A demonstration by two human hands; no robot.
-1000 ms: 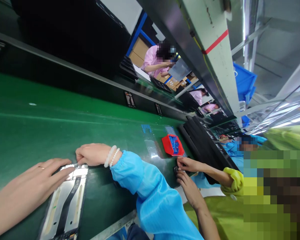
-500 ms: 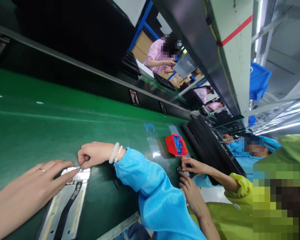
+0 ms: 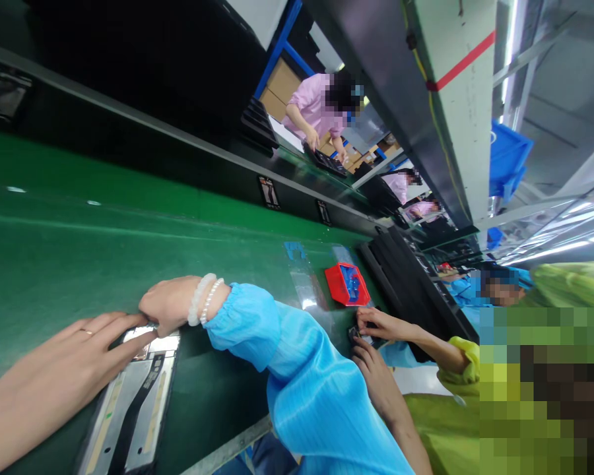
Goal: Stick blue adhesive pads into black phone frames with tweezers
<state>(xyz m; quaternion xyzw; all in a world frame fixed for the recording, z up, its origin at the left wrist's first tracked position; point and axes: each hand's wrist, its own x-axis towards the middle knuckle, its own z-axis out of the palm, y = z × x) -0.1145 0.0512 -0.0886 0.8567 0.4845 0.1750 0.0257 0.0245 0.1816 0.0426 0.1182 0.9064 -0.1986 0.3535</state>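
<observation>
A flat silver phone-like panel (image 3: 146,415) with a black curved strip lies on the green bench (image 3: 218,254) at the lower left. My left hand (image 3: 94,353), wearing a ring, rests along the panel's left side, fingers stretched over its top end. My right hand (image 3: 171,305), with two beaded bracelets and a blue sleeve, bends over the top edge of the panel. Its fingers are curled together at the top end, close to the left fingertips. Whatever they pinch is hidden.
A red bin (image 3: 347,285) with blue pieces stands to the right, beside clear film (image 3: 304,284). A neighbour's hands (image 3: 371,336) work on a small dark part. Black trays (image 3: 416,284) are stacked behind. Dark panels lie on the conveyor (image 3: 193,155).
My right hand has shifted slightly left and turned over the panel's top end. My left hand has barely moved. Across the conveyor, a person in pink has lowered their hands to a black tray.
</observation>
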